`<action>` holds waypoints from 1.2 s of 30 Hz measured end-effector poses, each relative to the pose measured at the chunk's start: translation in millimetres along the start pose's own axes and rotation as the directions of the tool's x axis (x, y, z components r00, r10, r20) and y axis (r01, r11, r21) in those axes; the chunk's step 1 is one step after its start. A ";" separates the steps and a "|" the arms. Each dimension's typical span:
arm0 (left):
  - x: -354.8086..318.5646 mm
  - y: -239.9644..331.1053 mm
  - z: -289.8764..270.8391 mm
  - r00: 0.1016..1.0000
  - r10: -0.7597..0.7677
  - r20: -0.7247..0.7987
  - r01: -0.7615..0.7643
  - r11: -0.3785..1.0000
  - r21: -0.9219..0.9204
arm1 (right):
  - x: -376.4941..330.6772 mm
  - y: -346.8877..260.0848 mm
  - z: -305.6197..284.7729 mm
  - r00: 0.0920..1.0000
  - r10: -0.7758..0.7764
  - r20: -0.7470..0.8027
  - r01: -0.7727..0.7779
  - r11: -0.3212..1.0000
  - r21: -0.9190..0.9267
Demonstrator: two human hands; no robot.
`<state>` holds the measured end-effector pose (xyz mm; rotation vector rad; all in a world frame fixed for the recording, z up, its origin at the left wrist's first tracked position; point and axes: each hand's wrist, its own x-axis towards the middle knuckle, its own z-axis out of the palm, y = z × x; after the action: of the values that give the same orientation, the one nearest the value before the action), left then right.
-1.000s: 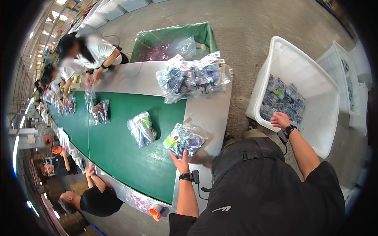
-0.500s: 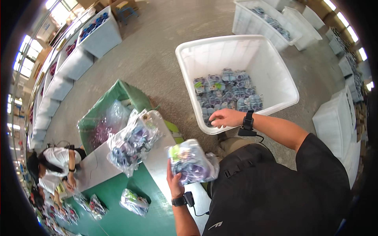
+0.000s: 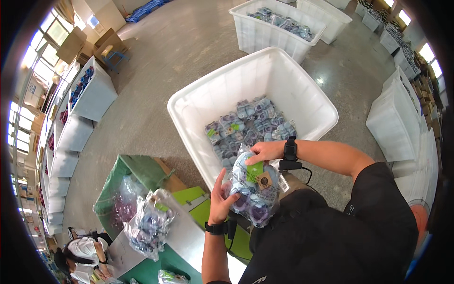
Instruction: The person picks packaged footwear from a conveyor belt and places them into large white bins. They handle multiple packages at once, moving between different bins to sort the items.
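Between my two hands is a clear plastic bag of pale blue and purple shoes (image 3: 257, 201), with a green label and a brown tag showing through. My left hand (image 3: 221, 201) grips its left side, thumb across the front. At the top edge, my right hand (image 3: 266, 151) is closed on the bag, fingers at the green label. The bag is just in front of my body, over the near rim of a large white bin (image 3: 309, 102). Inside that bin lie several similar bagged shoes (image 3: 255, 116).
On the metal table (image 3: 182, 232) at lower left lies a pile of bagged shoes (image 3: 150, 225). A green sack (image 3: 111, 189) holding clear plastic stands behind it. Another person (image 3: 82, 255) works at far lower left. More white bins (image 3: 276, 31) stand beyond and along both sides.
My right hand has come out of the bin and now holds the bag's top. My left hand has brought the bag up and right, turned upright. The view has shifted toward the bin.
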<state>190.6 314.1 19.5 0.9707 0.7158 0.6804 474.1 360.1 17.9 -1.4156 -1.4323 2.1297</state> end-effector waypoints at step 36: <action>7.2 -11.6 -172.0 0.453 0.350 -0.820 0.823 0.189 0.536 | 221.4 436.7 -157.6 0.741 0.360 -0.567 -0.385 0.919 0.080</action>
<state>61.4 397.9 -58.2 1.5367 2.5197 0.1595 622.7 371.0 -474.3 -2.2718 -1.0155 1.6090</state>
